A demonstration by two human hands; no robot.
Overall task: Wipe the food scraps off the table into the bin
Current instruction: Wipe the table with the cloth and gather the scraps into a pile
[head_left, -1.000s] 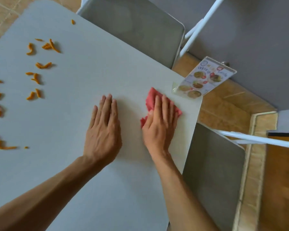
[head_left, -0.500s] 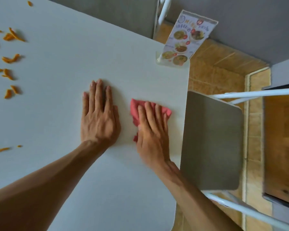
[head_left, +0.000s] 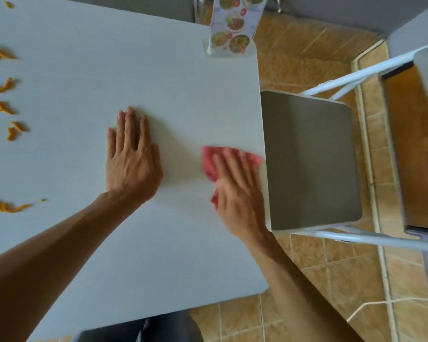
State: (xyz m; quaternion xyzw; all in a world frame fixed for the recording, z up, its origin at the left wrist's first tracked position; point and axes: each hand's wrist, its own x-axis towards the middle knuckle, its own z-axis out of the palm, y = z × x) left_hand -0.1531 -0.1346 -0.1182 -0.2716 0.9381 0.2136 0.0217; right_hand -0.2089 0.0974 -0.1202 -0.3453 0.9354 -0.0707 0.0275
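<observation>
My right hand [head_left: 237, 188] presses flat on a pink-red cloth [head_left: 209, 161] at the right edge of the white table [head_left: 183, 95]; the hand and cloth are blurred. My left hand [head_left: 131, 159] lies flat on the tabletop with fingers together, holding nothing, left of the cloth. Several orange food scraps [head_left: 3, 86] lie scattered along the table's left side, well away from both hands. No bin is in view.
A laminated menu stand [head_left: 232, 30] stands at the table's far right corner. A grey chair seat [head_left: 309, 159] with white frame sits just beyond the right edge. Tiled floor [head_left: 331, 280] lies right and below. A white cord [head_left: 371, 304] runs across the tiles.
My right hand has slid the cloth rightward to the table's edge, away from my left hand. The view has swung, so the scraps sit farther left and the chair seat shows more.
</observation>
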